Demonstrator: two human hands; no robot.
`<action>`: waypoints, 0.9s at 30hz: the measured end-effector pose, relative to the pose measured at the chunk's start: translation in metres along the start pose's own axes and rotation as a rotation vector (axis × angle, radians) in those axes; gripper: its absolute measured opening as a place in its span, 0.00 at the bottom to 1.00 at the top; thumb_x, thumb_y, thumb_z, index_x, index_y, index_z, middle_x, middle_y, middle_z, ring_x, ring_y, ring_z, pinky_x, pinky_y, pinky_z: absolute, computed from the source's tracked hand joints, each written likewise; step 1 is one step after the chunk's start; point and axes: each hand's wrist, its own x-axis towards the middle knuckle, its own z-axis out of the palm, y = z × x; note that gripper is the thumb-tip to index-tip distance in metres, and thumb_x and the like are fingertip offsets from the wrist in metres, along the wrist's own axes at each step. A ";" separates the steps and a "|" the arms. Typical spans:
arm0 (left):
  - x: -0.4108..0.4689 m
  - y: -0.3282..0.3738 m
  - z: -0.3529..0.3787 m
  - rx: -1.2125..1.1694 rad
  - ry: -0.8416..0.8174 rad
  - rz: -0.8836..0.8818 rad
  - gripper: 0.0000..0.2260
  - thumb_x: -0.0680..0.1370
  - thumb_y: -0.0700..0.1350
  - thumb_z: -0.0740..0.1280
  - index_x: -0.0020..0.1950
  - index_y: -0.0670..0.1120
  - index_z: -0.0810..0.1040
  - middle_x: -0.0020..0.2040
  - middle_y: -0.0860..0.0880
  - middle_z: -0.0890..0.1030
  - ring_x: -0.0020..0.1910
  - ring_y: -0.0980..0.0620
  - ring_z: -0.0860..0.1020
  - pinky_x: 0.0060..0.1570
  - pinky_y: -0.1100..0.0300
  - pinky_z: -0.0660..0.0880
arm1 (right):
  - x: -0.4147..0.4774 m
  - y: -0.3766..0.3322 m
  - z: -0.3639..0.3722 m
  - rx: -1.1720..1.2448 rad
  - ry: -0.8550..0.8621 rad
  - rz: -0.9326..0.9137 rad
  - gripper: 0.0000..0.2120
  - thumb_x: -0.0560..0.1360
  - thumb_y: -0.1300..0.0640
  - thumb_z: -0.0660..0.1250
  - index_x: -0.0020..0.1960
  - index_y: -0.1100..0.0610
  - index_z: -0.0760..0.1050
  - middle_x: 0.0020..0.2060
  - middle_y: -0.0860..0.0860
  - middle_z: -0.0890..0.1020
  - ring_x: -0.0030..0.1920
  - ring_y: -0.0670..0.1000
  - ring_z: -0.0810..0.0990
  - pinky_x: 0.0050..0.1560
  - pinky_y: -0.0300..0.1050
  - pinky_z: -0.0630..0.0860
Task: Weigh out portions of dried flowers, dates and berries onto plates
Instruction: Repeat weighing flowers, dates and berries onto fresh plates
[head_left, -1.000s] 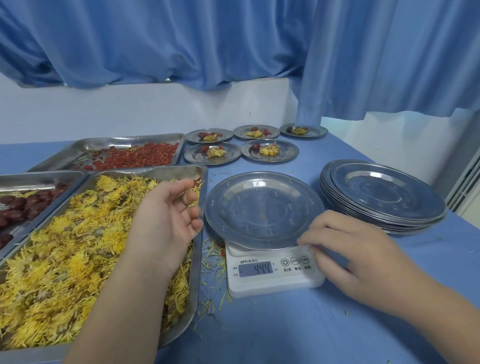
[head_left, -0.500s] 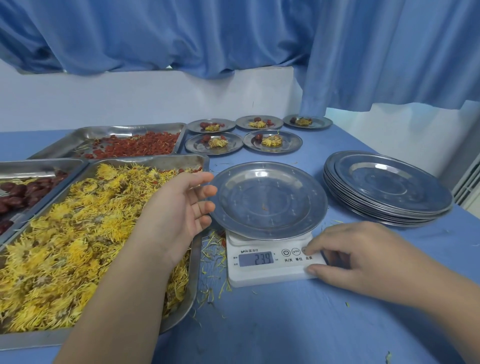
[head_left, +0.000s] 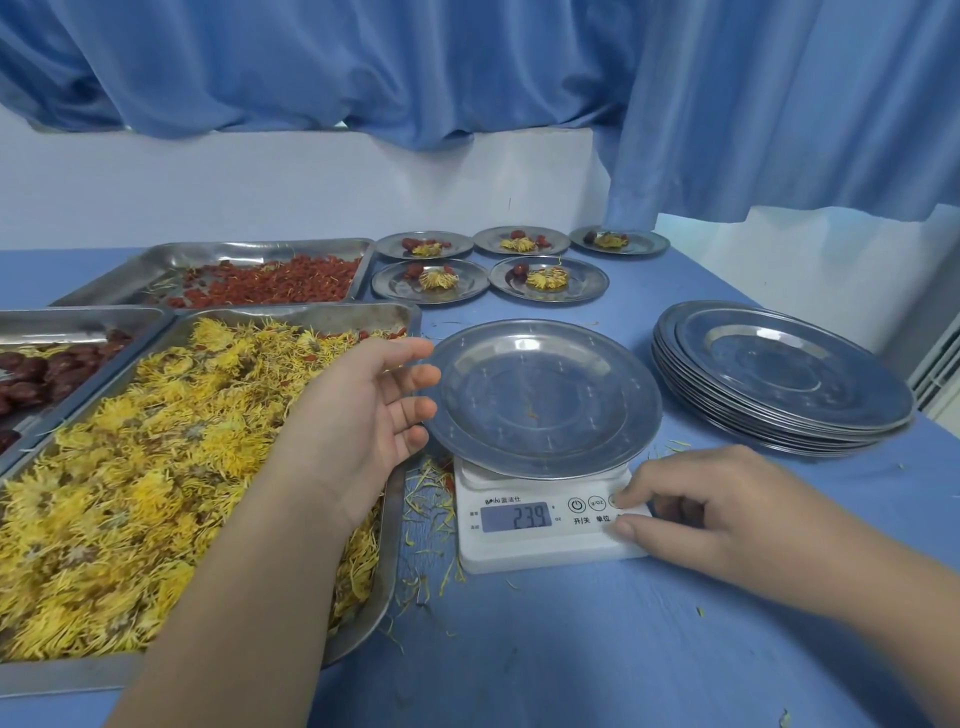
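Our left hand, fingers straight and holding nothing, is at the left rim of the plate on the scale. Our right hand grips nothing and touches the scale's rightmost button with one fingertip. The dried flowers lie left of the scale.

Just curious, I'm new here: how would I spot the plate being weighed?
Start at the big tray of yellow dried flowers; just right of it sits a white digital scale. The plate on it is single and nearly bare, unlike the stack to its right and the filled plates behind.
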 end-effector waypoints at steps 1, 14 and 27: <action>0.000 0.000 0.000 0.001 -0.001 0.001 0.07 0.78 0.45 0.64 0.50 0.47 0.80 0.33 0.51 0.79 0.28 0.55 0.74 0.30 0.62 0.69 | 0.001 0.000 0.001 0.011 0.002 -0.002 0.17 0.69 0.31 0.61 0.45 0.43 0.76 0.31 0.46 0.76 0.33 0.47 0.74 0.34 0.49 0.75; 0.000 -0.002 0.002 0.031 -0.021 -0.011 0.06 0.78 0.45 0.63 0.48 0.47 0.80 0.33 0.52 0.78 0.28 0.55 0.73 0.30 0.62 0.68 | 0.004 0.002 0.006 -0.037 0.067 -0.019 0.16 0.72 0.37 0.59 0.35 0.49 0.71 0.28 0.46 0.74 0.31 0.47 0.71 0.33 0.48 0.73; -0.002 -0.007 0.011 0.196 0.005 0.081 0.05 0.76 0.45 0.66 0.46 0.49 0.82 0.34 0.52 0.80 0.29 0.54 0.73 0.29 0.61 0.66 | 0.014 -0.021 0.008 -0.013 0.270 -0.259 0.17 0.76 0.49 0.63 0.30 0.55 0.69 0.24 0.47 0.68 0.27 0.43 0.66 0.29 0.42 0.68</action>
